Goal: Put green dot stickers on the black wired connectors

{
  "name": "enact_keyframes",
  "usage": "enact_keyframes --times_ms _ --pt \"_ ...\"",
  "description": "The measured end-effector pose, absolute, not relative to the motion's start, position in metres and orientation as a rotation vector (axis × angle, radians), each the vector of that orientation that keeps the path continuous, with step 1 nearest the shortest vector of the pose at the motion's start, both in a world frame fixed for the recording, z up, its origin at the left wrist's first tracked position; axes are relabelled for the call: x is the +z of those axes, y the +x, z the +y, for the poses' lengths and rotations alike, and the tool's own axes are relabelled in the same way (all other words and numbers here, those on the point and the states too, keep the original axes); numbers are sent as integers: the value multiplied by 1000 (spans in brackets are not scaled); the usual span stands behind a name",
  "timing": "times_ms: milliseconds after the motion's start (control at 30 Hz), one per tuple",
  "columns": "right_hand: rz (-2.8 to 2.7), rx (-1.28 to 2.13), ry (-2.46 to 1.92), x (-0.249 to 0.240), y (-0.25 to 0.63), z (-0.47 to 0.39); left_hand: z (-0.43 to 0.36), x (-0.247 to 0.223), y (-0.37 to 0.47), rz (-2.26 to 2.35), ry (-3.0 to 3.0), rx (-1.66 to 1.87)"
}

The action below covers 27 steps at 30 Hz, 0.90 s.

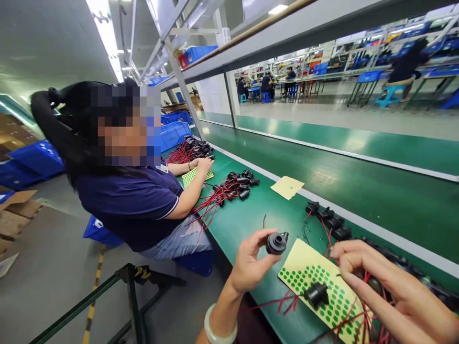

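Observation:
My left hand (253,263) grips a small black pump (276,243) between thumb and fingers, its round port facing me and a short nozzle at its side. A bit of wire sticks up behind the fingers. My right hand (390,282) is closed in a pinch over the right part of a yellow sheet of green round stickers (297,258); what the fingertips hold is too small to make out. Another black pump (316,295) lies on the sheet, with red wires (287,302) beside it. More red wires run beneath my right hand.
A row of black pumps (333,222) lines the green bench's (265,210) far edge. A small yellow sheet (287,187) lies farther left. A co-worker (125,205) sits at left beside a heap of wired pumps (236,184). Blue bins (175,136) stand behind; a shelf beam (251,45) crosses above.

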State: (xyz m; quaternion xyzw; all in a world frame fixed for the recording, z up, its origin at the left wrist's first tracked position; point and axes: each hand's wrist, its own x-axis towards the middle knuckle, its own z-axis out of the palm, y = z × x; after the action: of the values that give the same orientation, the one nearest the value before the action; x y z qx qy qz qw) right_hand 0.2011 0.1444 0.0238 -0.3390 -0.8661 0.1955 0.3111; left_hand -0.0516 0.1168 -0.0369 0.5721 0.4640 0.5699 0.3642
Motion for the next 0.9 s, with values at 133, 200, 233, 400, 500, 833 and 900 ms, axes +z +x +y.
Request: enact_keyframes --times_ms 133,200,233,400,500,833,900 --pt "-2426 489 -738 47 187 130 84 -38 -43 982 1234 1391" --pt "-2493 514 -654 59 178 124 76 -36 -41 882 1146 1350" --pt "-2516 533 -630 65 174 121 73 -35 -40 837 1116 1344" --pt "-2561 542 -553 80 158 118 63 -26 -38 821 1143 1315" --pt "-2567 491 -532 78 154 118 60 -21 -36 819 1169 1278" --pt "-2584 333 -500 69 157 116 59 -21 -36 814 1221 1260" --pt "-2576 296 -505 68 156 116 59 -21 -36 815 1219 1258"
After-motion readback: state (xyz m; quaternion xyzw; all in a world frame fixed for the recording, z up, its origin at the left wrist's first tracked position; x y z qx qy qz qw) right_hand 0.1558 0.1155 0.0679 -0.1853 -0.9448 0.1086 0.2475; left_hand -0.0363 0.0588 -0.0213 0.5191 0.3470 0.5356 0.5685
